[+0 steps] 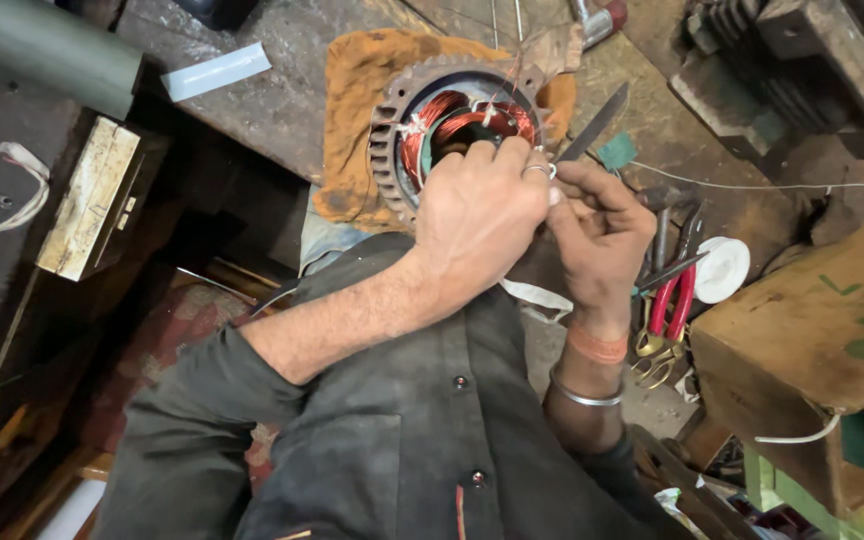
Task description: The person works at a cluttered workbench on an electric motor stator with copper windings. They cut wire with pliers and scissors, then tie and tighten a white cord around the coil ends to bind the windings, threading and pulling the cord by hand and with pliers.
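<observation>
While left hand (pixel 482 215) presses on copper winding (pixel 452 120) of motor stator (pixel 392 130), right hand (pixel 602 235) pinches thin white thread (pixel 552 172) beside file (pixel 592 125)

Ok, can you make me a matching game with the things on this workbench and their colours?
Things:
1. wire coils in the round motor part
2. pliers' handles
3. tape roll
4. cloth under the motor part

Colours:
A. white
B. orange
C. copper
D. red

Pairs: 1-C, 2-D, 3-A, 4-B
</observation>
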### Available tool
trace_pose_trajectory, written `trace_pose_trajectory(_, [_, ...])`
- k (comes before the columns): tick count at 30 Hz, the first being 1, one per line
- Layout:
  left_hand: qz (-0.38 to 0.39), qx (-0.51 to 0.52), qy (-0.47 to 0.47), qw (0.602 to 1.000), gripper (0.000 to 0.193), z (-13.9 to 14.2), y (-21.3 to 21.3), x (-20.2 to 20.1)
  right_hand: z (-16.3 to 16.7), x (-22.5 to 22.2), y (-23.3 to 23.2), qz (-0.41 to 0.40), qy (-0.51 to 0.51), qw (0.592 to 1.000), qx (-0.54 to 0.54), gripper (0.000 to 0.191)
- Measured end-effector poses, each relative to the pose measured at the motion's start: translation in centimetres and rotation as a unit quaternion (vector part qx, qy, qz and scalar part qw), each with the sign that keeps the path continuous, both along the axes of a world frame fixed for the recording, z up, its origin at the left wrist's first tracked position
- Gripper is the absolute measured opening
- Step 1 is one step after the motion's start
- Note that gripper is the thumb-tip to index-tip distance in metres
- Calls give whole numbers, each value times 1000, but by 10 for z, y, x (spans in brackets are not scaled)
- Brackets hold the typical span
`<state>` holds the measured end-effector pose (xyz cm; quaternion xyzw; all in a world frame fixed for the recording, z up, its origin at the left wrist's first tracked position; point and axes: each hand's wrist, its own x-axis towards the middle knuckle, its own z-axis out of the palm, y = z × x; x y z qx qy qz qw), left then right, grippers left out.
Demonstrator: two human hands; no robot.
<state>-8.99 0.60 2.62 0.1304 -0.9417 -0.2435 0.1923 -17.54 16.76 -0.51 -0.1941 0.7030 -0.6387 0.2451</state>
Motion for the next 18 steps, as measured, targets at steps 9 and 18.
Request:
trace_pose_trajectory(9, [4, 93, 14, 996, 17, 4, -9, -16, -9, 3, -12, -39, 20, 999, -31, 28])
trace_pose_trajectory(18, [43, 174, 5, 984, 15, 6, -13, -23, -13, 8, -22, -13, 89, 993, -72, 28])
